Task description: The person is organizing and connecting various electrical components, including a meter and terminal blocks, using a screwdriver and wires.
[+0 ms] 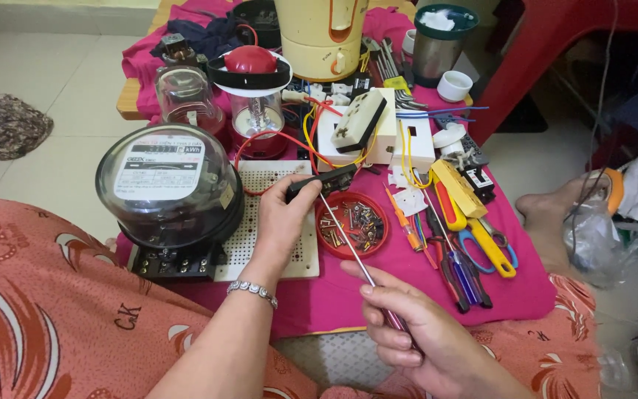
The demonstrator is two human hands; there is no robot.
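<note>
Left hand (278, 222) pinched the screwdriver's black handle (320, 182), fingers closed, over the perforated board (275, 222). Right hand (415, 336) gripped the metal shaft (348, 240) near the table's (334, 295) front edge, beside the red screw dish (351, 224).

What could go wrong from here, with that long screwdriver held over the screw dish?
1. The screwdriver shaft reaches across the open red dish of screws; a slip could tip it and scatter them.
2. The left hand grips a small black part right at the tip, so a slip might jab the fingers.
3. Loose red and yellow wires lie close by and could snag.
</note>
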